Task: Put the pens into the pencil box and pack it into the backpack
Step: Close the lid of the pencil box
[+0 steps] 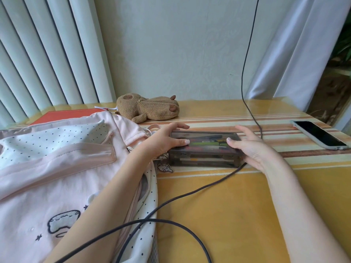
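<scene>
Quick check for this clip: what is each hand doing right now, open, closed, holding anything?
Left hand: clasping the left end of the pencil box, thumb on its lid.
Right hand: clasping the box's right end, thumb on its lid.

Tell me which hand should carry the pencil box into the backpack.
Left, probably. The left hand already spans the pencil box's left end, right beside the pink backpack, whose opening lies on that side. The right hand holds the far end, away from the bag, so it would have to cross over.

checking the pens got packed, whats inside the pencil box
Through the tinted lid of the pencil box, pens show, green among them. Each hand covers an end, so no count.
</scene>
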`<act>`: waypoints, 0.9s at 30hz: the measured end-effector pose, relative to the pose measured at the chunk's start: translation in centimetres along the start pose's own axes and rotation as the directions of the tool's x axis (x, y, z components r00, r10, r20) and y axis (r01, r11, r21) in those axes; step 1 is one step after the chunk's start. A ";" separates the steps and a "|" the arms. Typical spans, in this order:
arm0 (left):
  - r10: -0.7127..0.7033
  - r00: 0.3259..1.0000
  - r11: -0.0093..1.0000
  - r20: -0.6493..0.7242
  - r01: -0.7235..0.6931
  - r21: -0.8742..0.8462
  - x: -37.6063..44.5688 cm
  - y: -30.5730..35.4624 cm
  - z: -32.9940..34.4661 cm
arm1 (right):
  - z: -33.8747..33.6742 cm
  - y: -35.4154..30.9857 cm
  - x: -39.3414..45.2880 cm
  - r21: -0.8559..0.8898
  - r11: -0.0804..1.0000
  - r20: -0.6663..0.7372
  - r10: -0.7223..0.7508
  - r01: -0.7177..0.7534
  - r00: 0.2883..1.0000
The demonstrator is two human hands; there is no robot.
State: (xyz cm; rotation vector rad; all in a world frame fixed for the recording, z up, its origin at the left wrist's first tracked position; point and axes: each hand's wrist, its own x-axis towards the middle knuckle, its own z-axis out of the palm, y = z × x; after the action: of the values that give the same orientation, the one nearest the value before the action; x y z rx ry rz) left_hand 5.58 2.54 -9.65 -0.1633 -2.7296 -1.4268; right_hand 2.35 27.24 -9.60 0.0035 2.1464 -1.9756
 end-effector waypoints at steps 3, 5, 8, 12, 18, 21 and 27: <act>0.088 0.994 0.981 0.059 -0.097 0.170 -0.2 0.2 0.9 | 1.1 0.9 -0.3 -0.255 0.959 -0.138 -0.166 0.127 0.976; 0.125 0.991 0.959 0.052 -0.134 0.249 -0.5 -0.1 1.5 | 2.3 1.7 -0.6 -0.311 0.919 -0.234 -0.322 0.244 0.917; 0.102 0.992 0.975 0.079 -0.115 0.188 -1.1 0.0 1.3 | 3.2 2.4 -0.6 -0.244 0.916 -0.339 -0.387 0.317 0.858; 0.158 0.982 0.902 0.100 -0.185 0.390 -1.7 -0.3 1.4 | 3.1 2.6 0.0 -0.232 0.910 -0.350 -0.407 0.343 0.844; 0.181 0.982 0.621 0.054 -0.156 0.768 -1.9 0.4 2.0 | 3.0 2.6 -0.2 -0.194 0.915 -0.331 -0.401 0.354 0.855; 0.213 0.973 0.597 0.088 -0.201 0.777 -2.1 0.3 2.2 | 2.7 3.1 -0.8 -0.146 0.918 -0.253 -0.395 0.368 0.883; 0.242 0.961 0.537 0.134 -0.248 0.806 -1.9 0.6 2.8 | 2.0 2.9 -0.9 -0.174 0.919 -0.116 -0.376 0.354 0.920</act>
State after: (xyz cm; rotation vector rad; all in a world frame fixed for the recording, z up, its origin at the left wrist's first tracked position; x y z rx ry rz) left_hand 7.50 5.11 -10.94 -0.4645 -2.8810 0.0171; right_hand 3.97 25.72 -12.43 -0.3098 2.5436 -2.0501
